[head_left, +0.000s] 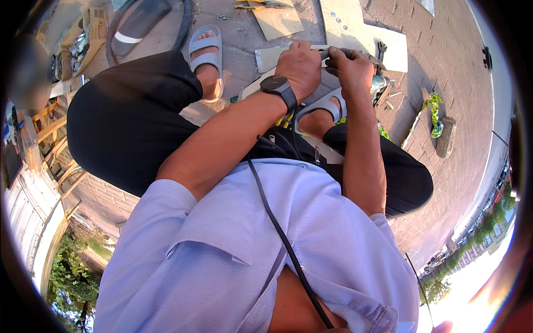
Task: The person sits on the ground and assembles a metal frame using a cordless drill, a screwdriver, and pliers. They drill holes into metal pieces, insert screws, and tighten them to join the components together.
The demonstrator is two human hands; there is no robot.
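Observation:
My left hand (300,67), with a dark watch (273,84) on its wrist, is closed with its knuckles up, and what its fingers grip is hidden beneath them. Right beside it my right hand (353,69) is closed in a pinch on a thin dark piece that I cannot make out. A pale flat strip (267,59) lies at the left hand and partly runs under it. Just past the right hand are dark pliers (381,50). A teal power tool (379,83) lies near my right wrist, partly covered.
Pale boards (348,25) lie on the brick paving ahead, one with several small discs. Orange-handled tools (264,5) rest on a cardboard piece (277,23). A cardboard box (83,44) and a dark curved part (139,25) stand far left. Yellow-green cloth (435,114) and a block (446,137) lie right.

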